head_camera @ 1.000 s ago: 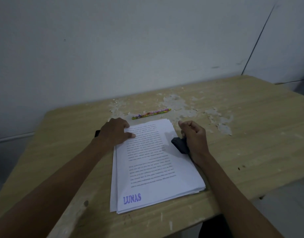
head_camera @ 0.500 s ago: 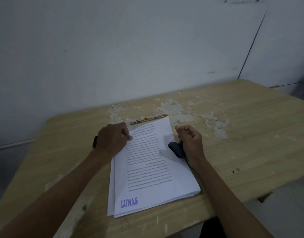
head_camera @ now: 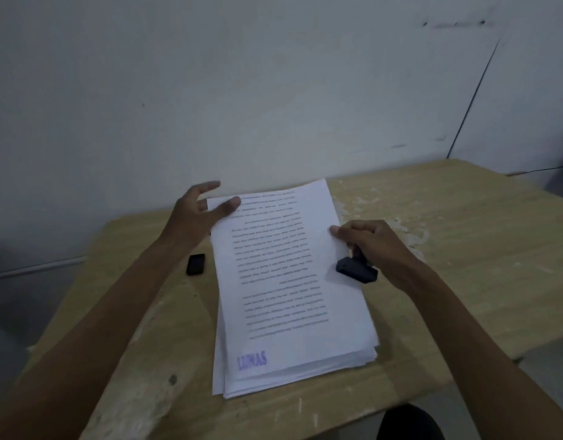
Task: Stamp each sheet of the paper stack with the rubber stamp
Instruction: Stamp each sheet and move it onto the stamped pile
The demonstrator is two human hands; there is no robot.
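Top sheet (head_camera: 283, 249), stamped, far end lifted; left hand (head_camera: 196, 214) grip pinches its corner. Right hand (head_camera: 373, 246) grip encloses rubber stamp (head_camera: 356, 268). Risk: two clinging sheets lift together, leaving one unstamped.

The white paper stack (head_camera: 353, 360) lay slightly fanned. Its printed top sheet (head_camera: 273, 249), marked with a purple imprint (head_camera: 252, 360) at the near-left corner, was raised at the far end. The dark rubber stamp (head_camera: 356, 269) sat tilted at the stack's right edge.

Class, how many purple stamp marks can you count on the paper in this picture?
1. The purple stamp mark sits at the near-left corner of the top sheet. The sheets underneath are covered, so more marks may be hidden.
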